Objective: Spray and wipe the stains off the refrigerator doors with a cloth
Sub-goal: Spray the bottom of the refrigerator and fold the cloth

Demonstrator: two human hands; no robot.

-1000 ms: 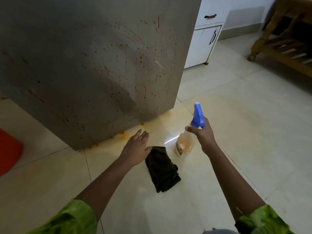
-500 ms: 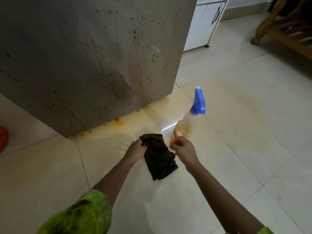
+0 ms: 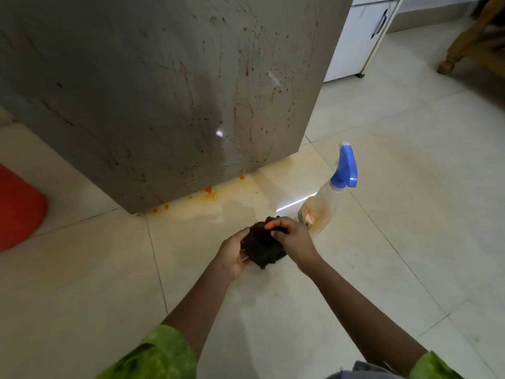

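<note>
The grey refrigerator door (image 3: 164, 91) fills the upper left and is speckled with orange-brown stains and drip streaks. A dark cloth (image 3: 263, 248) is bunched between both my hands just above the floor. My left hand (image 3: 232, 254) cups it from the left, fingers underneath. My right hand (image 3: 291, 236) grips its top edge from the right. A clear spray bottle (image 3: 317, 212) with a blue trigger head stands on the tiles just right of my right hand, untouched.
Orange spatter and a wet patch (image 3: 207, 192) lie on the pale floor tiles along the door's bottom edge. A red object (image 3: 16, 209) sits at the left edge. A white cabinet (image 3: 358, 36) and a wooden furniture leg (image 3: 459, 50) stand at the upper right.
My right hand let go of the spray bottle, which now stands on the floor. Both hands closed on the cloth and lifted it, bunched, off the tiles.
</note>
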